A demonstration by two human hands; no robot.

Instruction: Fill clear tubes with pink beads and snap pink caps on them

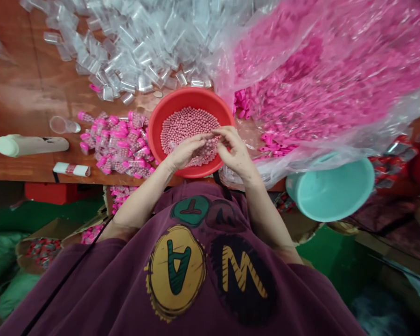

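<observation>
A red bowl [155, 122] of small pink beads [191, 122] stands at the table's near edge. Over its near part is my left hand [187, 150], its fingers together and pointing right. My right hand [233, 148] curves in over the bowl's right side, and the fingertips of both hands nearly meet. Both hands look closed, but whatever lies between their fingers is hidden or too small to name. Left of the bowl lies a pile of bead-filled clear containers with pink caps [121, 142]. Many clear plastic containers [145, 81] are heaped behind it.
A large clear bag of pink plastic pieces [336, 79] spreads over the right. A turquoise tub [336, 189] tilts at the table edge. To the left are a pale green bottle-like object [31, 145], a clear cup [59, 124] and a white roll-shaped item [72, 169].
</observation>
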